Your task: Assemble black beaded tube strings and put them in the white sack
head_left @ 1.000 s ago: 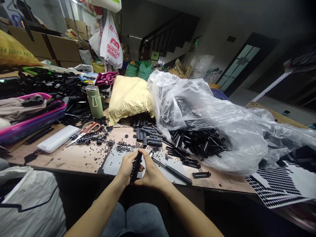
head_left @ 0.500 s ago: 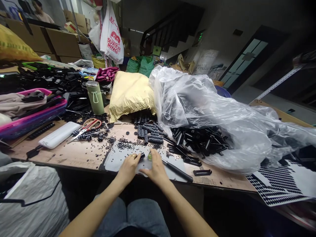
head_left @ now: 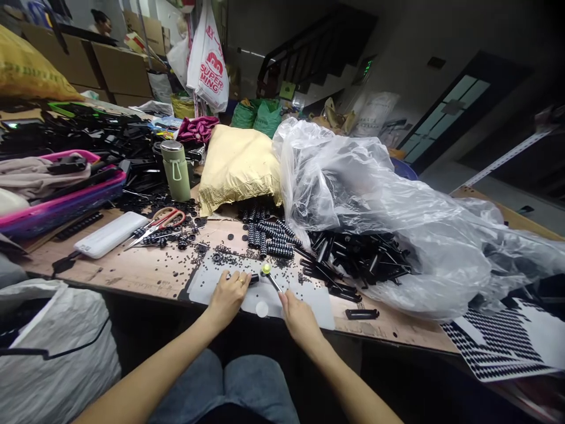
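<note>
**Black stick laid flat, tool now in the other hand**

A second ago both hands held a long black bar up over the edge of the table. Now that has changed. The left hand (head_left: 228, 294) lies flat on the pale mat (head_left: 318, 297), and the fingers press down on a small black bar (head_left: 253, 278), of which only the end pokes out by the fingertips. The hand is closed over it, not lifting it.

The right hand (head_left: 298, 315) has pulled back toward the person. It grips the handle of a thin tool (head_left: 270, 277) with a round yellow-green tip. The tip sits right beside the end of the black bar, maybe touching it; the view is too small to tell. So it looks like the holding part is done and the poking or pressing part is going on.

A small clear round disc (head_left: 262, 308) lies on the mat between the two hands.

Past the mat is a little heap of black bars with white dots (head_left: 269, 235). To the right, many plain black pieces (head_left: 357, 259) spill out of a big clear plastic bag (head_left: 375, 188). To the left are scissors with red handles (head_left: 159, 222), a white power bank (head_left: 111, 233) and a green bottle (head_left: 175, 171). Tiny black bits are scattered over the wooden table (head_left: 132, 274).
</note>
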`<state>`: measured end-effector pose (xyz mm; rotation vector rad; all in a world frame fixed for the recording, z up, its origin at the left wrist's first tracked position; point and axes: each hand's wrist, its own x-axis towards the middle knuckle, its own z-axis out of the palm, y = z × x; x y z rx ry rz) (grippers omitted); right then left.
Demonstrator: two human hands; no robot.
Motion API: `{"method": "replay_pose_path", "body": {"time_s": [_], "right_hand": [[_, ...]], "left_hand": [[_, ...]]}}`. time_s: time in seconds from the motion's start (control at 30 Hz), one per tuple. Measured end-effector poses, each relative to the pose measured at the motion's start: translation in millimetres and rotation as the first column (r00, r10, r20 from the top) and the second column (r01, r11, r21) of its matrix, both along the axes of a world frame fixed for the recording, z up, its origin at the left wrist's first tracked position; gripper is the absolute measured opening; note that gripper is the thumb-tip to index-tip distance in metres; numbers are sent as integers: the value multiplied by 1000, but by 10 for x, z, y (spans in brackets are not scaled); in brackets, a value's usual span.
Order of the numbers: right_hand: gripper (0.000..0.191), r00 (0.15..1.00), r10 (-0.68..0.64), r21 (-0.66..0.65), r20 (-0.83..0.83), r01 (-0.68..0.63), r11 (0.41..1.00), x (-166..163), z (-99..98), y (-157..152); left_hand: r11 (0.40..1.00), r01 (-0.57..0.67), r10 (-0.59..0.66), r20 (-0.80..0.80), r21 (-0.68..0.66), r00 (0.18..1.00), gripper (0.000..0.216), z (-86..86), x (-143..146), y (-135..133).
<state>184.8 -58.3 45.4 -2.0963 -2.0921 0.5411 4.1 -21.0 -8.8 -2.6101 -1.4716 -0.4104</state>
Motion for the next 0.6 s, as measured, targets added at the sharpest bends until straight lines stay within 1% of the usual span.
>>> {"method": "replay_pose_path", "body": {"time_s": [0.07, 0.17, 0.2, 0.23, 0.3, 0.37, 0.43, 0.5, 0.57, 0.6], "right_hand": [[38, 997, 14, 52, -75, -10, 999, -72, 116, -1], [43, 970, 70, 190, -234, -25, 981, -267, 270, -30], [44, 966, 109, 207, -234, -60, 977, -345, 281, -43], [44, 967, 155, 202, -202, -114, 973, -417, 267, -55], [43, 962, 254, 151, -96, -238, 959, -525, 192, -67], [40, 950, 311, 108, -39, -306, 946, -562, 116, -57], [42, 956, 287, 125, -68, -277, 953, -536, 97, -22], [44, 972, 211, 164, -107, -192, 968, -465, 127, 30], [43, 982, 137, 204, -128, -109, 973, -353, 145, 83], [42, 986, 112, 219, -123, -83, 972, -277, 129, 108]], "left_hand": [[999, -33, 34, 14, -34, 999, 41, -26, 101, -46], [993, -41, 47, 59, -110, 997, 62, -85, 238, -121], [990, -26, 37, 79, -136, 996, 63, -109, 263, -141], [988, -12, 29, 108, -156, 994, 60, -132, 275, -156], [984, 12, 26, 207, -178, 978, 54, -167, 275, -161], [982, 36, 27, 331, -183, 943, 51, -171, 269, -126], [983, 32, 45, 409, -180, 911, 45, -132, 279, -58], [985, -6, 81, 428, -174, 900, 40, -51, 269, 14], [986, -77, 133, 428, -145, 894, 43, 71, 154, 48], [985, -132, 169, 423, -115, 890, 46, 146, 29, 38]]}}
